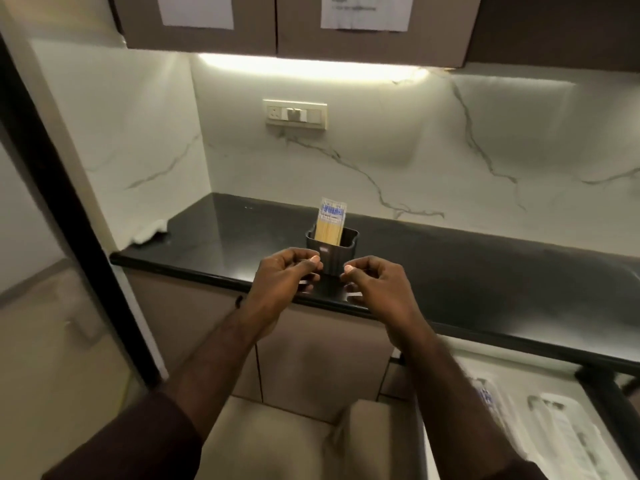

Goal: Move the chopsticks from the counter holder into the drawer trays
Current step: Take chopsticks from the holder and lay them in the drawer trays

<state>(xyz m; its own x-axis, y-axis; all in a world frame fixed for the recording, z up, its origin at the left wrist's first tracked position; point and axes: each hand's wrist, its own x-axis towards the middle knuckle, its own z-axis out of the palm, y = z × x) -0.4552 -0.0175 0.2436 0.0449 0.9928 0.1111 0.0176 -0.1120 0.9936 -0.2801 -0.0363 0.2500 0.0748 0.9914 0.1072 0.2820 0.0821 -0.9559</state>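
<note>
A dark ribbed holder (333, 250) stands near the front edge of the black counter (485, 271). A pack of pale wooden chopsticks (331, 221) in a clear wrapper with blue print sticks up out of it. My left hand (285, 275) hovers just left of the holder, fingers loosely curled, holding nothing. My right hand (375, 285) hovers just right of it, likewise curled and empty. Neither hand touches the holder. An open drawer (519, 427) at the lower right holds white trays with wrapped items inside.
A white cloth (149, 230) lies at the counter's far left corner. A switch plate (295, 114) sits on the marble wall. Wall cabinets hang overhead. Beige base cabinet doors (311, 358) stand below the counter. A dark door frame runs down the left.
</note>
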